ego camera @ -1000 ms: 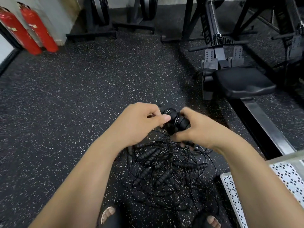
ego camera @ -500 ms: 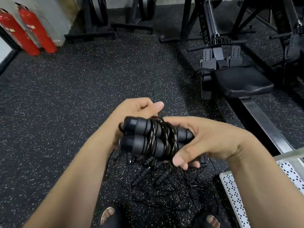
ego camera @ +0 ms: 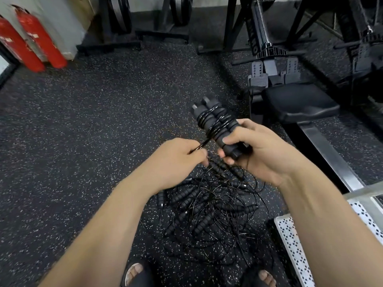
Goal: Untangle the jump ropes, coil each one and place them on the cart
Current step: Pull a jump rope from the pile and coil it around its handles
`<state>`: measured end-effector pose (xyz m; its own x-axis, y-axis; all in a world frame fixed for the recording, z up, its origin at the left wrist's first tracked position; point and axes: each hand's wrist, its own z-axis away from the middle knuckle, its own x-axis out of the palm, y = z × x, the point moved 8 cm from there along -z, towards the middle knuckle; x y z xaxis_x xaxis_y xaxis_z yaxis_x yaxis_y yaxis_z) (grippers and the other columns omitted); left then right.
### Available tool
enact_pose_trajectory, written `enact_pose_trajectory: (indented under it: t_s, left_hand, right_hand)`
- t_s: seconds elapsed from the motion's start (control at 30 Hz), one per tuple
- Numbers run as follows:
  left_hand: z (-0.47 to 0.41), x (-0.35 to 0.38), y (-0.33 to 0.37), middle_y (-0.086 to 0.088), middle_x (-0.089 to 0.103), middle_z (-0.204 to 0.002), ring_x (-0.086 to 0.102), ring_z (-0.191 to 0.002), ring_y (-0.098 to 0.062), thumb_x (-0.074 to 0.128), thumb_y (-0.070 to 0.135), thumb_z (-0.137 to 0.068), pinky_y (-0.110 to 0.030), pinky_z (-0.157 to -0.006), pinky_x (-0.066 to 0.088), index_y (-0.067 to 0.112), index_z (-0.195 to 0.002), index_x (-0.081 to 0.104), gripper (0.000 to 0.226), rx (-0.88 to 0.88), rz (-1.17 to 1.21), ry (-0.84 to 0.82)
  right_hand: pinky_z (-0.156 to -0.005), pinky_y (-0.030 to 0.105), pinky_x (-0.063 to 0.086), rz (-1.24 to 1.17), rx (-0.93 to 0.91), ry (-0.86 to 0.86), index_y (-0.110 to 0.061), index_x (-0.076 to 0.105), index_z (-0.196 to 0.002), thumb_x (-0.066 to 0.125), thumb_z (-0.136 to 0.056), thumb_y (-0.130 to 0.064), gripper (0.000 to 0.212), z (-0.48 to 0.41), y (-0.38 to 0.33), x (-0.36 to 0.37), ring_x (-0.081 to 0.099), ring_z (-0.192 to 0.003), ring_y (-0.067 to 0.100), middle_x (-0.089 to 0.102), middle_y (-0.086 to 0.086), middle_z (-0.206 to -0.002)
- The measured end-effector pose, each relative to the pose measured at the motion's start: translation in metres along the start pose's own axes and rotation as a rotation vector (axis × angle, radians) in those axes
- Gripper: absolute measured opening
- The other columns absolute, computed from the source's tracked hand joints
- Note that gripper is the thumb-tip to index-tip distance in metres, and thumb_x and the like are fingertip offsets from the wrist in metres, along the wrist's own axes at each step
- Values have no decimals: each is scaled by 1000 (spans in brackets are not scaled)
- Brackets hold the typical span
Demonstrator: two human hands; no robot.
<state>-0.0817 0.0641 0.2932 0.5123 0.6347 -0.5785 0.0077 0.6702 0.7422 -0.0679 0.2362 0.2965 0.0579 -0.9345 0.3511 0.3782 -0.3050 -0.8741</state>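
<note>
1. Sandalled feet [ego camera: 134, 274]: nearest, one at each near corner of the tangled pile [ego camera: 207, 214]; the person stands over the work

2. Cart [ego camera: 294, 245]: only a white perforated corner shows, just right of the pile; probably parked close so that a finished coil needs only a short reach

3. Tangled pile: black cords and ribbed handles heaped on the speckled floor; the number of ropes cannot be told, and none of it is sorted

4. Left hand [ego camera: 178, 156]: above the pile's far edge, fingers closed in a pinch on the free cord end [ego camera: 199, 146], which is pulled taut, likely to keep the wraps tight

5. Right hand [ego camera: 259, 150]: above the pile's far-right edge, fist clamped round the base of the coiled rope [ego camera: 215, 123]; its two handles lie side by side, bound by cord turns, tilted up and away from the pile

6. Rower seat [ego camera: 300, 104]: beyond the pile, to the right

7. Fire extinguishers [ego camera: 39, 42]: farthest from the pile, to the left, against the wall
</note>
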Motion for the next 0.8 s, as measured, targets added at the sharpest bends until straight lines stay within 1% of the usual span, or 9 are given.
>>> enact_pose_trajectory:
  t_s: [0.13, 0.23, 0.3, 0.4, 0.47, 0.53, 0.67, 0.77, 0.8]
  left_hand:
    - [4, 8, 5, 12, 45, -52, 38, -51, -14, 61, 40, -103, -31, -54, 31, 31, -85, 76, 25, -10, -102, -54]
    - [8, 9, 9, 12, 46, -52, 37, -52, -15, 66, 40, -100, -31, -54, 28, 29, -85, 77, 21, 24, -82, -64]
    - [10, -1, 13, 12, 46, -53, 36, -51, -14, 70, 39, -99, -31, -54, 27, 24, -86, 77, 21, 55, -20, -24]
    - [12, -25, 15, 14, 49, -52, 38, -48, -8, 72, 38, -99, -28, -54, 29, 23, -87, 76, 20, 110, 11, 113]
    - [12, -37, 15, 12, 57, -54, 44, -46, -1, 73, 40, -99, -23, -52, 34, 25, -85, 76, 21, 178, 27, 182]
    - [12, -45, 12, 7, 63, -60, 52, -53, -2, 77, 43, -96, -21, -56, 42, 26, -82, 75, 22, 215, 37, 234]
    - [10, -57, 1, 11, 51, -60, 42, -58, -4, 85, 45, -86, -19, -58, 35, 26, -80, 75, 23, 214, 75, 293]
    - [9, -61, -5, -8, 64, -73, 47, -66, -7, 83, 56, -79, -27, -68, 39, 27, -83, 78, 30, 209, 149, 249]
    - [10, -61, -3, -9, 68, -78, 49, -67, -7, 80, 61, -76, -29, -70, 40, 28, -85, 79, 34, 203, 138, 234]
  right_hand:
    - [-61, 30, 56, 325, -50, 243, -12, 45, -130, 74, -93, 1, 49, -5, 6, -16, 70, -72, 16, 70, 16, -108]
    - [-69, 27, 59, 659, -82, 297, -22, 50, -127, 80, -95, -12, 45, -7, 7, -21, 71, -77, 11, 72, 3, -104]
    - [-74, 31, 63, 707, -75, 222, -24, 56, -122, 78, -98, -13, 35, -10, 13, -18, 75, -86, 17, 73, 1, -105]
    - [-78, 42, 67, 717, -24, 57, -24, 61, -124, 72, -103, -7, 29, -11, 25, -7, 80, -89, 28, 75, 10, -110]
    - [-77, 40, 67, 757, 25, -61, -23, 62, -129, 68, -104, -4, 32, -9, 33, 3, 80, -88, 26, 75, 11, -112]
    - [-77, 38, 66, 783, 72, -185, -21, 62, -131, 66, -105, -4, 31, -4, 38, 15, 79, -92, 29, 75, 9, -111]
    - [-73, 40, 59, 660, 137, -388, -10, 57, -125, 65, -107, -5, 21, 10, 40, 33, 75, -91, 29, 74, 12, -107]
    - [-67, 33, 53, 525, 144, -497, -5, 54, -126, 65, -105, -3, 24, 23, 29, 39, 71, -88, 30, 73, 16, -108]
    - [-65, 31, 52, 471, 137, -533, -4, 54, -128, 66, -104, -2, 26, 28, 24, 41, 70, -86, 30, 72, 17, -107]
